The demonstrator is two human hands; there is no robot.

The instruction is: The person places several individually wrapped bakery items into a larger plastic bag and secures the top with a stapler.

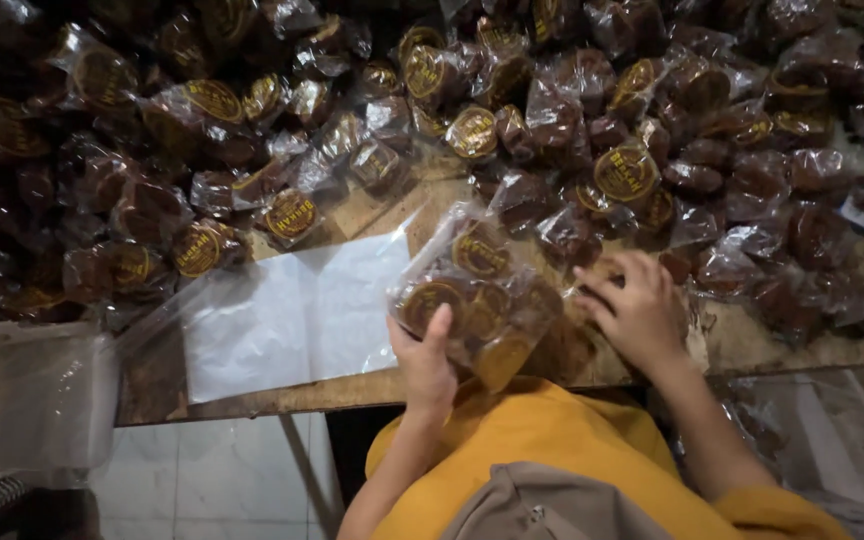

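Head view: left hand point(427, 362) grips a clear plastic bag of round dark-brown wrapped cakes with gold labels point(474, 295) at near centre of the wooden table point(252, 400), its long axis running near-left to far-right, mouth end hard to tell. Bag looks partly filled. Right hand point(637, 310), fingers curled, picks at loose wrapped cakes point(592, 180) piled across the far side, many left unbagged.

Dim, warm indoor light w/ dark corners; glare on plastic wrappers point(472, 130); soft focus, slight wide-angle bend at edges.
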